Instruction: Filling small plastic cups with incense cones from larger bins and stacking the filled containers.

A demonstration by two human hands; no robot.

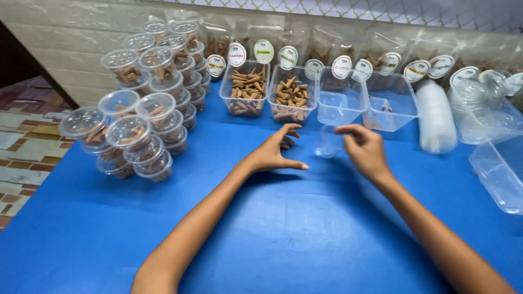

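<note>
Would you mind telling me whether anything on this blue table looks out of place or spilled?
Nothing looks spilled or damaged. The stacked lidded tubs lean a little unevenly. Both hands, left and right, hover by a small clear cup standing upright.

**Surroundings: Stock and Containers on the Blue Table**

Covering the table: a blue sheet. Standing stacked at the left: lidded round tubs holding brown cones, with a taller stack behind. Sitting at the back: two clear bins filled with brown cones, two near-empty clear bins beside them. Leaning along the wall: a row of labelled pouches. Lying at the right: a white sleeve of stacked lids, loose clear tubs. Showing at far left: patterned floor tiles.
</note>
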